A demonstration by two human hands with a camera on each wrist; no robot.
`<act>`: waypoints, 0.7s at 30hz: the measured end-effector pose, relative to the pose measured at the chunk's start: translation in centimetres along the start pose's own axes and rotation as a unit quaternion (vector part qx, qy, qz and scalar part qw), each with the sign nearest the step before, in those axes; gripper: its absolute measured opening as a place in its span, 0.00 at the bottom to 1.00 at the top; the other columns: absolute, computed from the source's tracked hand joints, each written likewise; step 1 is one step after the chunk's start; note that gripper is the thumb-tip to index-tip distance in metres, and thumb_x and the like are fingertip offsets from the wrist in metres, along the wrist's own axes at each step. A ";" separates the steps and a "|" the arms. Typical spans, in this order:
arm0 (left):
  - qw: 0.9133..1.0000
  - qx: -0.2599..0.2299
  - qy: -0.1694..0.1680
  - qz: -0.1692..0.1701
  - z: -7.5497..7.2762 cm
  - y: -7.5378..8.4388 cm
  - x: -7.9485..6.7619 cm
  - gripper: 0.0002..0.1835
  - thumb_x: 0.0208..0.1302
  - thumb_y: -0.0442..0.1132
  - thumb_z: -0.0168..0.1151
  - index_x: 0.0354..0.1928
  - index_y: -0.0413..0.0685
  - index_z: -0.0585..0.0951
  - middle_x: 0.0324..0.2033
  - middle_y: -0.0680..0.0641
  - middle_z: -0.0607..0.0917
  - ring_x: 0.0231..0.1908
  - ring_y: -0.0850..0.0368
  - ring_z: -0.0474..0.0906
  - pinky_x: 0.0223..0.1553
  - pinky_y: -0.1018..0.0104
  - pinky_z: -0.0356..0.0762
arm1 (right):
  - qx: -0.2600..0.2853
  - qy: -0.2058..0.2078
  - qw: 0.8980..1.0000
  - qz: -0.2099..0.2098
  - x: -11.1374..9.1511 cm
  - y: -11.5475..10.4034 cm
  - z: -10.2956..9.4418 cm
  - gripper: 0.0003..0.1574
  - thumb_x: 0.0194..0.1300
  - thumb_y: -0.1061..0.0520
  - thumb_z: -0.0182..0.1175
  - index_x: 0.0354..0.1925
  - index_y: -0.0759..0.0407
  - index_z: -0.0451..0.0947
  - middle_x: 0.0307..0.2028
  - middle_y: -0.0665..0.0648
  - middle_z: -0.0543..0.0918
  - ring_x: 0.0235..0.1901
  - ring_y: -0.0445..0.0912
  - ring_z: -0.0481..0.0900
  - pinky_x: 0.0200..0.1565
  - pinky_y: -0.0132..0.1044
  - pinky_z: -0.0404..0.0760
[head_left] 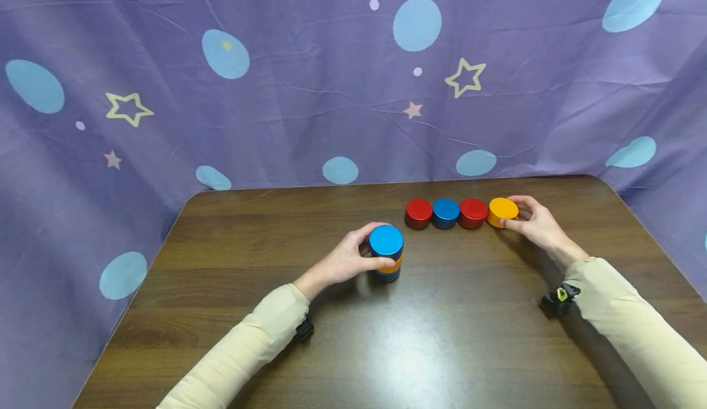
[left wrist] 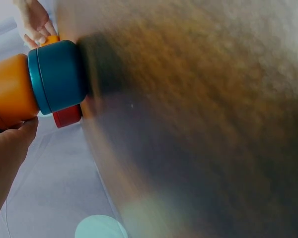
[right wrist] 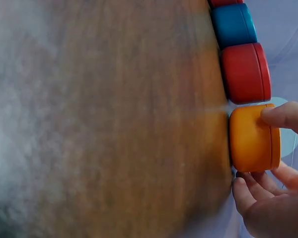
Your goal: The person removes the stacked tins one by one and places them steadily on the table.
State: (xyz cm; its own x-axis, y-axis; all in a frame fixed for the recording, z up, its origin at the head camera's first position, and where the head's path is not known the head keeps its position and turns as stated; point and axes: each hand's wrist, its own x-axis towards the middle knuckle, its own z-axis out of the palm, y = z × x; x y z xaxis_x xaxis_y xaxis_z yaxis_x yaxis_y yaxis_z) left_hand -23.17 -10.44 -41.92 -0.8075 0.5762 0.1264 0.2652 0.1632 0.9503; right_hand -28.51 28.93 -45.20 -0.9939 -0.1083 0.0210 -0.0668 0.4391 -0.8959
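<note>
While the left hand [head_left: 348,258] grips an upright stack [head_left: 389,251] near the middle of the wooden counter [head_left: 469,329], the right hand [head_left: 537,225] holds an orange container [head_left: 502,209] between thumb and curled fingers, farther back and to the right. That orange piece is the right-hand end of a row running left to right along the counter's far side. From the left hand, it lies to the right and farther away; the row's near end, a red container [head_left: 419,214], is closest to the stack. The stack's long axis is vertical, and whether its base rests on the counter is hard to tell.

Counted, there are seven round containers. Three make the stack: a blue top piece [head_left: 386,239], an orange middle piece [left wrist: 12,87] and a blue bottom piece [left wrist: 62,77]. Four make the row, left to right: red, then blue [head_left: 445,214], a second red [head_left: 473,214], and the held orange just beside it. By colour: three blue, two red, two orange.
</note>
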 end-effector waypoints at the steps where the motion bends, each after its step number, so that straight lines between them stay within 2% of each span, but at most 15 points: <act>1: 1.000 -0.001 0.000 0.000 0.0 0.0 0.0 0.32 0.56 0.27 0.69 0.63 0.34 0.68 0.56 0.37 0.76 0.53 0.48 0.75 0.56 0.63 0.72 | 0.000 -0.005 1.000 -0.001 0.0 0.1 0.0 0.40 0.65 0.63 0.61 0.67 0.75 0.54 0.61 0.75 0.66 0.46 0.30 0.69 0.44 0.17 0.68; 9: 1.000 -0.013 0.000 0.000 0.1 0.0 0.0 0.32 0.56 0.26 0.69 0.63 0.34 0.68 0.56 0.37 0.75 0.53 0.48 0.75 0.56 0.63 0.72 | 0.006 -0.023 1.000 -0.016 0.2 0.4 0.0 0.39 0.65 0.66 0.60 0.68 0.74 0.53 0.62 0.75 0.65 0.55 0.45 0.69 0.47 0.17 0.68; 16: 1.000 -0.016 -0.003 -0.004 0.1 -0.1 0.1 0.33 0.56 0.27 0.69 0.64 0.34 0.68 0.56 0.37 0.75 0.53 0.48 0.75 0.56 0.62 0.72 | 0.017 -0.024 0.999 -0.028 0.0 0.5 0.0 0.39 0.65 0.67 0.59 0.68 0.75 0.52 0.62 0.76 0.64 0.50 0.34 0.68 0.48 0.18 0.67; 21: 1.000 -0.012 -0.006 -0.005 0.0 0.0 0.0 0.32 0.57 0.27 0.69 0.64 0.35 0.68 0.56 0.38 0.75 0.53 0.48 0.75 0.56 0.62 0.72 | 0.023 -0.027 0.999 -0.033 -0.1 0.7 0.0 0.40 0.65 0.67 0.59 0.68 0.75 0.52 0.62 0.76 0.64 0.50 0.33 0.67 0.49 0.18 0.68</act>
State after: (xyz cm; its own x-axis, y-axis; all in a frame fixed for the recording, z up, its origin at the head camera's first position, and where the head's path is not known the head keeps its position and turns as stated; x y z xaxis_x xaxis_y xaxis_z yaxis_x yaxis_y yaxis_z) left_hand -23.17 -10.38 -41.95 -0.8037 0.5839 0.1144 0.2449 0.1495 0.9580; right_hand -28.45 29.19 -45.81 -0.9811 -0.1845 0.0585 -0.1276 0.3889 -0.9124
